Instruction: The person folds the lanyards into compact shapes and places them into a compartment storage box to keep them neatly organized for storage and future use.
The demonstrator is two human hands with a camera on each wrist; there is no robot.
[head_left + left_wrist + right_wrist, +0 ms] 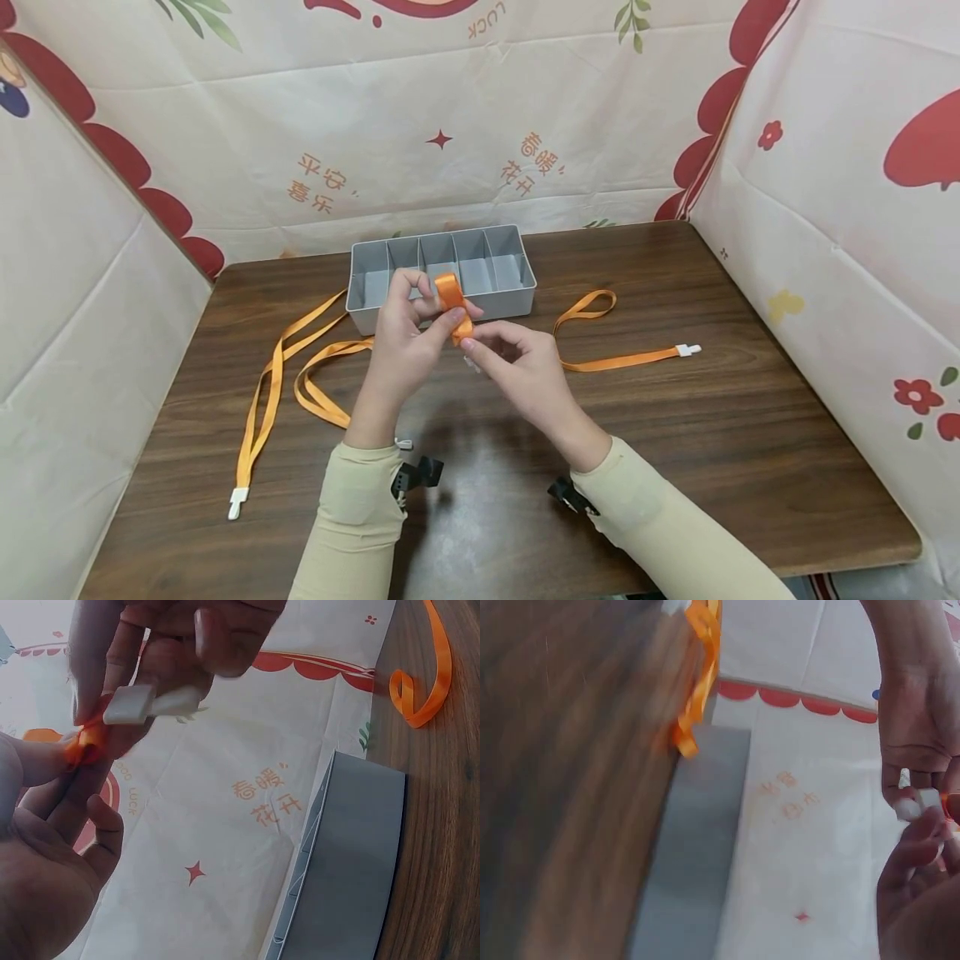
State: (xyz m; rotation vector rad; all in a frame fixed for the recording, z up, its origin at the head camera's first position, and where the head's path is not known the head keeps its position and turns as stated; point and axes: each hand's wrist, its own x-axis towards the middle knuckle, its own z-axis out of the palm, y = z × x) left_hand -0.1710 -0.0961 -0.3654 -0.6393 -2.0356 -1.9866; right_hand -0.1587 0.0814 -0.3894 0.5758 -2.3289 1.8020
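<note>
A folded orange lanyard (452, 292) is held up in front of the grey box, its strap doubled into a short, flat bundle. My left hand (405, 337) pinches this bundle between thumb and fingers. From the right, my right hand (528, 371) pinches the bundle's lower end, close to the other thumb. In the left wrist view a white plastic clip (129, 705) sticks out beside the orange strap, below the right hand's fingers. The right wrist view shows the clip (928, 799) between the two hands, with most of the strap hidden.
The grey box (502, 305) with several compartments stands at the table's back. Two orange lanyards, one outer (276, 367) and one looped (318, 402), lie on the left; another lanyard (622, 362) lies on the right. Printed cloth (420, 183) hangs behind the brown table (712, 450).
</note>
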